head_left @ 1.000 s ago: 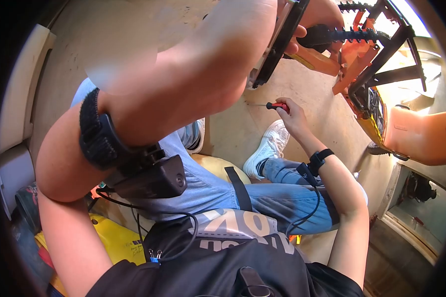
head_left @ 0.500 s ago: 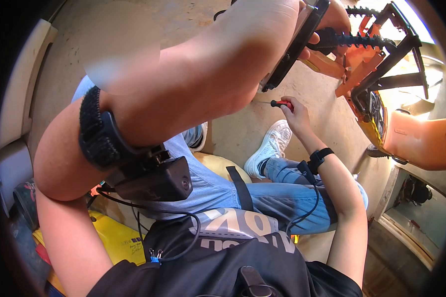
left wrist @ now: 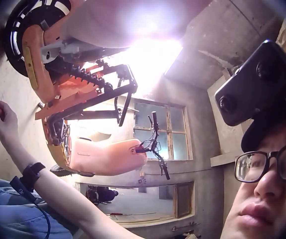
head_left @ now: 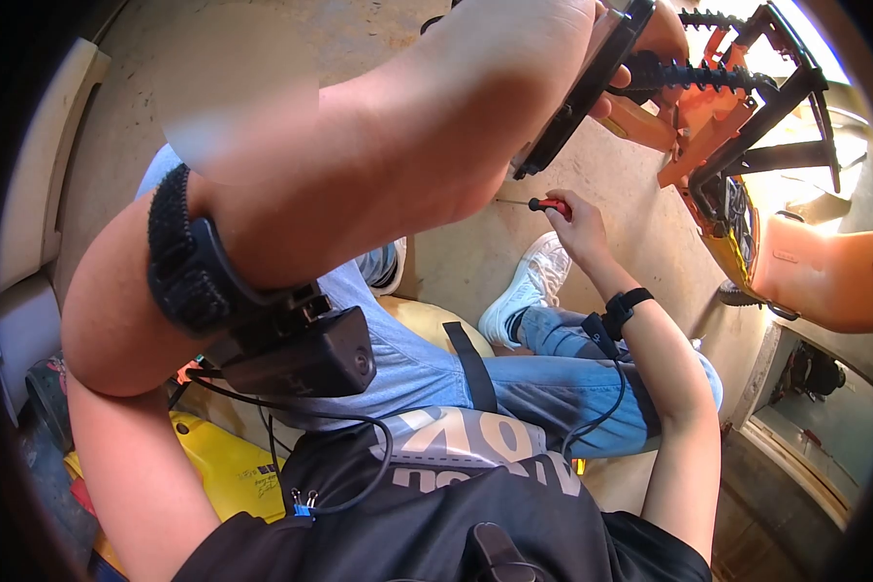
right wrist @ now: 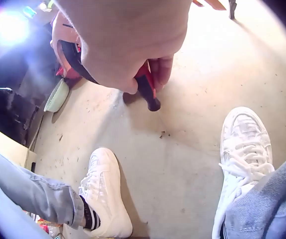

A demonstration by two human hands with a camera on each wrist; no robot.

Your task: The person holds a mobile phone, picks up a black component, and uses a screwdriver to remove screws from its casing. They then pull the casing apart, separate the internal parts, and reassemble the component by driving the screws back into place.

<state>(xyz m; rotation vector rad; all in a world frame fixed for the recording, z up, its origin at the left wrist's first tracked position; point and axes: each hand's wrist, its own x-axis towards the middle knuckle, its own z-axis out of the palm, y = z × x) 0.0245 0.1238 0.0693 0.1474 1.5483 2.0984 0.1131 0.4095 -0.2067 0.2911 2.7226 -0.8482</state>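
Observation:
My right hand (head_left: 582, 228) grips a screwdriver (head_left: 553, 206) by its red and black handle, its thin shaft pointing left over the floor. Seen from the right wrist, the handle's black end (right wrist: 153, 103) sticks out below the curled fingers. My left arm reaches across the top of the head view, and its hand (head_left: 548, 73) holds a black-edged wheel (head_left: 587, 97), fingertips showing past the edge. That wheel (left wrist: 14, 47) appears in the left wrist view beside the orange swingarm (left wrist: 32, 62). Most of the left hand's fingers are hidden.
An orange scooter (head_left: 815, 267) with a black frame (head_left: 795, 107) and spring shock absorbers (head_left: 698, 70) fills the right side. White shoes (head_left: 529, 291) stand on the concrete floor. A yellow bag-like thing (head_left: 223, 466) lies left of me. A pale green basin (right wrist: 57, 95) sits by the wall.
Since one second ago, my left hand and the wheel edge have shifted slightly right in the head view. My right hand keeps the screwdriver and has moved only slightly.

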